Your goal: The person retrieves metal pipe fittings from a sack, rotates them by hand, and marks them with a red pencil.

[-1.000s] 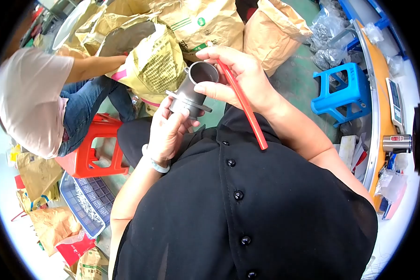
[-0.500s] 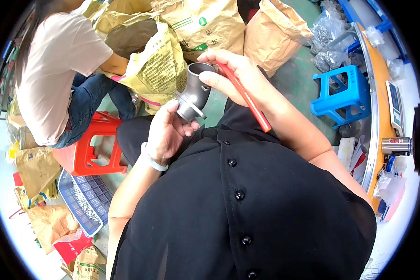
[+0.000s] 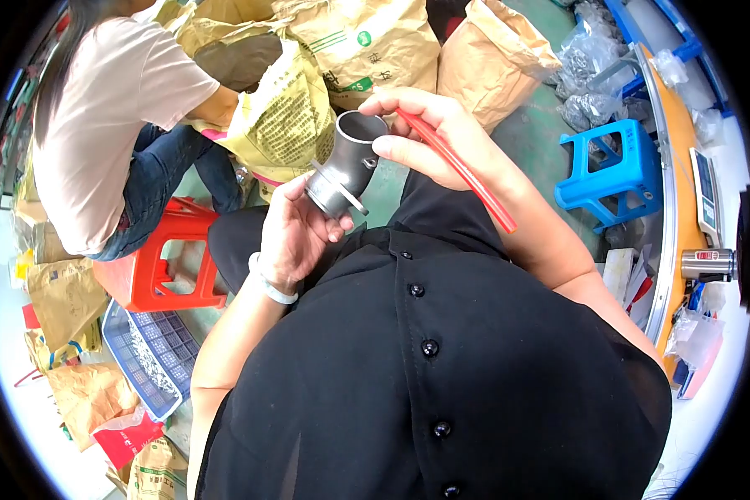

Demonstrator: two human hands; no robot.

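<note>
A dark grey metal pipe elbow [image 3: 350, 167] with a flange at its lower end is tilted in front of my lap, its round opening facing up. My left hand [image 3: 296, 237] grips it by the flanged end, thumb on one side and fingers curled beneath. At the upper opening is my right hand [image 3: 442, 137], its thumb and forefinger tips at or very near the rim. A slim red stick [image 3: 467, 179] lies across that palm, held by the curled fingers, its free end pointing down toward my forearm. The stick's other end is hidden by the fingers.
A co-worker [image 3: 117, 117] sits on a red stool [image 3: 158, 275] at left, one arm in a yellow paper sack [image 3: 283, 125]. More paper sacks [image 3: 492, 58] stand ahead. A blue stool [image 3: 612, 175] and an orange-topped bench [image 3: 683, 167] are right; a blue basket [image 3: 146, 354] lies lower left.
The red stick has swung, its free end shifting right. The elbow has tipped slightly in my left hand, and my right hand has moved slightly right. The co-worker leans a little further right.
</note>
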